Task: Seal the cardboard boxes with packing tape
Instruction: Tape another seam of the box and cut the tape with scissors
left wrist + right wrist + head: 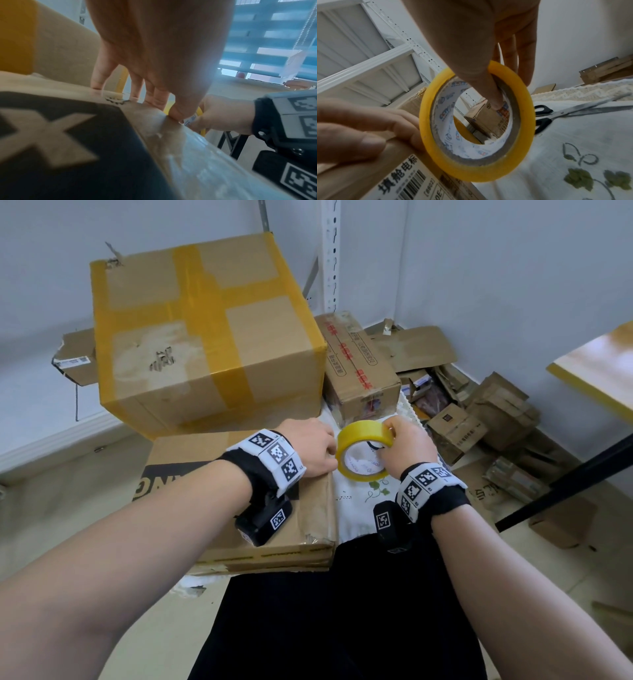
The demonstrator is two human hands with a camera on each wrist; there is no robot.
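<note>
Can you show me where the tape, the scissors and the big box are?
tape [529, 108]: right wrist view, yellow outer ring.
scissors [544, 122]: right wrist view, black handle.
big box [274, 337]: head view, bare top panel.

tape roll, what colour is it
Yellow, with a white printed core; the tape roll shows best in the right wrist view, held by the right hand.

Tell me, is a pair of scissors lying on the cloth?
Yes, the scissors with black handles lie on the white cloth behind the tape roll.
</note>
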